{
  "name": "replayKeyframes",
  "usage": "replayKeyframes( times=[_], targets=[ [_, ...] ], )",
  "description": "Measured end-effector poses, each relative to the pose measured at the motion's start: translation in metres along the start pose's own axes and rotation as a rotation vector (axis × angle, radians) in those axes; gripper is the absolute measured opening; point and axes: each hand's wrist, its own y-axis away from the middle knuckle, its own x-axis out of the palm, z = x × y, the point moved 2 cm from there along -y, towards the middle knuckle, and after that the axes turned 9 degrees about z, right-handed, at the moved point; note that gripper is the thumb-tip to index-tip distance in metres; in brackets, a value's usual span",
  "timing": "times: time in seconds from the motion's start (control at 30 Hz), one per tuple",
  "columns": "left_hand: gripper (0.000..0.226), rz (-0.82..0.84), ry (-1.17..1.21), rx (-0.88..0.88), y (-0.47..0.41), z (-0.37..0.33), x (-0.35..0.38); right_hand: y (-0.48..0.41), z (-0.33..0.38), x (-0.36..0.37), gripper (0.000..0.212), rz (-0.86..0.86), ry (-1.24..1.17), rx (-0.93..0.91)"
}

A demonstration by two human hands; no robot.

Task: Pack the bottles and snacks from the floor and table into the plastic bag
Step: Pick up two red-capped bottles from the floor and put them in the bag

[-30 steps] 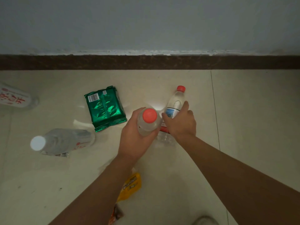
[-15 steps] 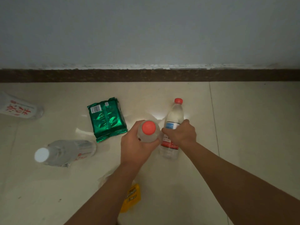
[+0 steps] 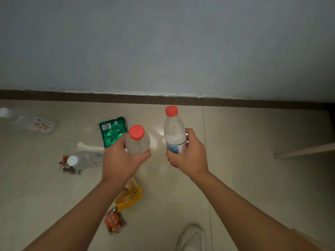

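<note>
My left hand grips a clear red-capped bottle, held above the floor with its cap toward me. My right hand holds a second red-capped bottle with a blue and red label, upright and lifted off the tiles. On the floor lie a green snack pack, a white-capped bottle on a small clear snack packet, another clear bottle with red writing at far left, a yellow snack bag and an orange snack packet. No plastic bag is in view.
A grey wall with a dark skirting board runs across the back. A pale wooden leg slants in at the right edge. My white shoe stands on the tiles at the bottom.
My right hand closed on the labelled bottle and raised it off the floor. My left hand rose with its bottle too. The view tilted up, and both hands moved apart.
</note>
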Motion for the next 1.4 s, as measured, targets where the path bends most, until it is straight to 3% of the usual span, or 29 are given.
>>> replayKeyframes(
  times=[0.17,0.47,0.73,1.17,1.4],
  targets=[
    [0.037,-0.002,-0.002,-0.048,0.053,-0.083,-0.087,0.077,0.099,-0.061,0.060,-0.049,-0.080,-0.129],
    [0.036,0.021,0.062,0.041,0.141,-0.250,-0.237,0.202,0.276,-0.159,0.041,-0.139,-0.244,-0.162],
    [0.033,0.011,0.136,0.153,0.218,-0.383,-0.338,0.294,0.409,-0.227,0.049,-0.189,-0.166,-0.327],
    [0.035,-0.162,0.117,0.231,0.341,-0.463,-0.447,0.412,0.527,-0.293,0.046,-0.225,-0.193,-0.556],
    [0.038,-0.427,0.177,0.175,0.410,-0.484,-0.491,0.441,0.569,-0.309,0.047,-0.015,-0.137,-0.778]
  ],
)
